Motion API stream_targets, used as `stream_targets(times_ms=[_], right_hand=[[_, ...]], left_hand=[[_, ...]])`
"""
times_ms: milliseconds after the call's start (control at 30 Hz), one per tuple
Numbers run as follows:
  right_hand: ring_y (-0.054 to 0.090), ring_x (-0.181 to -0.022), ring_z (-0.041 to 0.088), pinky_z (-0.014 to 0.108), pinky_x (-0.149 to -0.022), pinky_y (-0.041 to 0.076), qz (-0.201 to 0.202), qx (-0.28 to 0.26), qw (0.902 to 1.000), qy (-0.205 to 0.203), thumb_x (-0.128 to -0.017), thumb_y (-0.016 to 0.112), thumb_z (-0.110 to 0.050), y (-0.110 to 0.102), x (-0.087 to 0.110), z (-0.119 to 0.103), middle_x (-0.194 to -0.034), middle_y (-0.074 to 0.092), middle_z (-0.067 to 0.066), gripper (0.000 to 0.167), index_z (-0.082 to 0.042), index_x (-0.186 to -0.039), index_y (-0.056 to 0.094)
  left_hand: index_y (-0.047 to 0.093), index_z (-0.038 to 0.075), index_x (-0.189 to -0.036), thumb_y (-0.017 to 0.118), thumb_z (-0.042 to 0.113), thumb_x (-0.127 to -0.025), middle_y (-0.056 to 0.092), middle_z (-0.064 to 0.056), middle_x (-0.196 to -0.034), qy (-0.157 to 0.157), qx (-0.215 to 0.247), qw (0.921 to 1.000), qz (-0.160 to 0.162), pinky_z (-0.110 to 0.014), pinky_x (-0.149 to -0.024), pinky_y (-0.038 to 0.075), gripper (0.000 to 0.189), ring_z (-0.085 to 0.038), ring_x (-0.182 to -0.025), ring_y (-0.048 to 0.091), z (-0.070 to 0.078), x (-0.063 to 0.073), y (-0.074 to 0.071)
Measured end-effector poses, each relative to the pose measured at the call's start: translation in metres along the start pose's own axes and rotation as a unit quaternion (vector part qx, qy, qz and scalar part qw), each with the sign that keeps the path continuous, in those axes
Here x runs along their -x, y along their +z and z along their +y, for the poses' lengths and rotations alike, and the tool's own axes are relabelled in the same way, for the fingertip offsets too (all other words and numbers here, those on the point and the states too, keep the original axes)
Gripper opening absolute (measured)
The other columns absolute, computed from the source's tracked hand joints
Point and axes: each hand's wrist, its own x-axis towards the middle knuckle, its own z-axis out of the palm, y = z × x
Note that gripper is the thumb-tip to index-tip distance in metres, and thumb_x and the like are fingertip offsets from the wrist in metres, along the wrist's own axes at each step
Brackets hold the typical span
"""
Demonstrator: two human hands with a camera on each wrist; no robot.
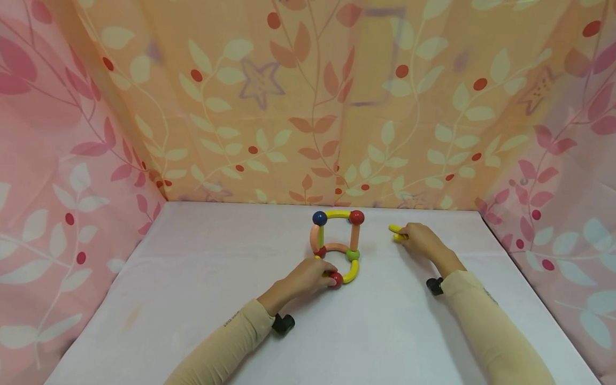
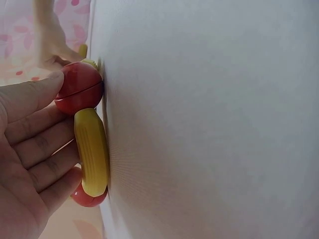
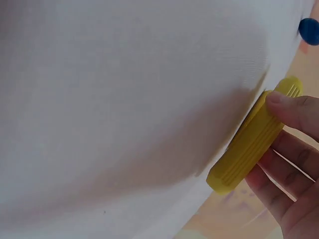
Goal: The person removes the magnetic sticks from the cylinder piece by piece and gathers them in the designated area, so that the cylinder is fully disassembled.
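My left hand [image 1: 308, 276] pinches a red ball [image 1: 336, 279] at the near end of a magnetic stick-and-ball structure on the table. In the left wrist view the thumb lies on that ball, and the other fingers are behind it and a curved yellow stick [image 2: 91, 152]. Green [image 1: 353, 255], blue [image 1: 320, 218] and red [image 1: 356, 217] balls join the structure's yellow and salmon sticks, some standing upright. To the right, my right hand [image 1: 420, 238] pinches a yellow stick [image 3: 244, 154] between thumb and fingers. A second yellow stick [image 3: 255, 107] shows partly behind it, close to the tabletop.
The white-covered table [image 1: 202, 256] ends at a patterned curtain [image 1: 289, 133] at the back. Pink patterned cloth [image 1: 43, 187] hangs on both sides. A blue ball [image 3: 310, 31] shows at the edge of the right wrist view.
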Motion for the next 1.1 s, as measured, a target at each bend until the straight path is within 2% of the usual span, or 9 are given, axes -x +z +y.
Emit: stream_targets(times_ms=[200, 667, 900, 1100], right_hand=[[0.063, -0.103, 0.041, 0.056, -0.094, 0.048, -0.018, 0.025, 0.9995, 0.002, -0.090, 0.065, -0.010, 0.002, -0.002, 0.003, -0.110, 0.068, 0.024, 0.028, 0.003, -0.114, 0.070], [0.063, -0.105, 0.041, 0.055, -0.094, 0.048, -0.009, 0.027, 0.9996, 0.000, -0.086, 0.069, -0.007, -0.001, 0.002, 0.005, -0.110, 0.069, 0.024, 0.031, 0.005, -0.114, 0.068], [0.061, -0.107, 0.042, 0.056, -0.095, 0.047, -0.019, 0.001, 0.9996, 0.019, -0.086, 0.068, -0.008, -0.003, 0.006, 0.004, -0.113, 0.067, 0.025, 0.035, 0.006, -0.118, 0.066], [0.061, -0.105, 0.043, 0.056, -0.092, 0.048, -0.001, -0.022, 0.9996, 0.015, -0.089, 0.068, -0.017, -0.006, 0.009, 0.003, -0.110, 0.067, 0.026, 0.037, 0.007, -0.117, 0.066]], left_hand=[[0.071, 0.011, -0.118, 0.072, 0.025, -0.089, 0.074, 0.002, -0.105, 0.004, 0.001, 1.0000, 0.000, -0.020, -0.082, 0.052, 0.033, -0.007, -0.087, 0.060, 0.001, 0.000, 0.001], [0.071, 0.011, -0.119, 0.072, 0.024, -0.089, 0.073, 0.002, -0.105, 0.001, 0.004, 1.0000, 0.003, -0.020, -0.084, 0.052, 0.032, -0.007, -0.088, 0.059, 0.002, 0.001, 0.000], [0.071, 0.011, -0.117, 0.072, 0.024, -0.089, 0.074, 0.001, -0.106, -0.002, 0.001, 1.0000, 0.001, -0.021, -0.083, 0.052, 0.031, -0.008, -0.089, 0.060, 0.001, 0.001, 0.001], [0.071, 0.011, -0.118, 0.071, 0.025, -0.089, 0.073, 0.001, -0.106, -0.006, 0.004, 1.0000, -0.003, -0.020, -0.083, 0.052, 0.032, -0.008, -0.088, 0.060, 0.000, -0.001, 0.001]])
